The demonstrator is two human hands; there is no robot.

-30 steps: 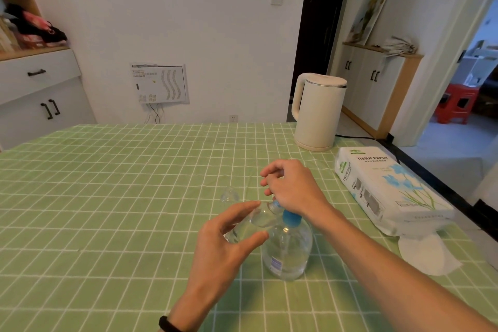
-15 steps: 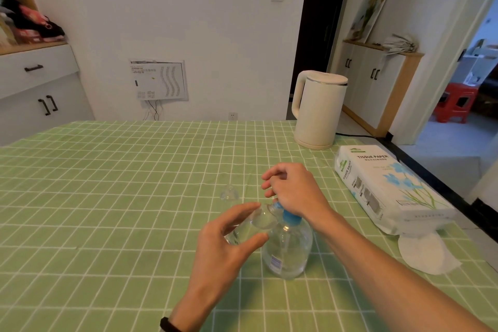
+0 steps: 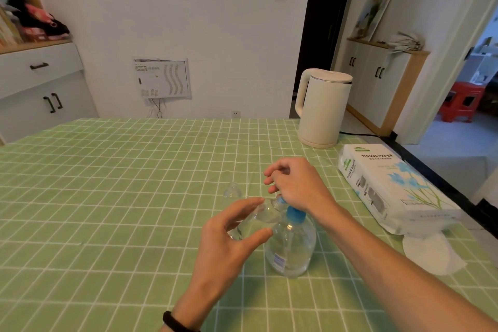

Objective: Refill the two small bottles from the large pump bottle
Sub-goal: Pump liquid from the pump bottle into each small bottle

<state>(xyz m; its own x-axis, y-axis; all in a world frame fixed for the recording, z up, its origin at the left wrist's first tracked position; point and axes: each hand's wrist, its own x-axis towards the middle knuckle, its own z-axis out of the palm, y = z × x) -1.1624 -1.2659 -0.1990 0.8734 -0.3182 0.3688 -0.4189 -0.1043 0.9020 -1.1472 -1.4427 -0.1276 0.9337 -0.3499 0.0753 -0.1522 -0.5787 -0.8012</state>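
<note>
A large clear pump bottle (image 3: 292,248) with a blue collar stands on the green checked tablecloth (image 3: 107,197). My right hand (image 3: 295,186) rests on top of its pump head, covering it. My left hand (image 3: 229,234) holds a small clear bottle (image 3: 256,219) tilted, its mouth up against the blue spout under my right hand. A small clear cap (image 3: 231,190) lies on the cloth just behind the hands. Only one small bottle is visible.
A cream electric kettle (image 3: 322,108) stands at the back right with its cord running off the table. A pack of tissue paper (image 3: 388,186) lies to the right, with a loose white tissue (image 3: 431,253) by the table's right edge.
Both hands keep almost the same pose; my right hand has sunk slightly on the pump head. The small bottle stays at the spout.
</note>
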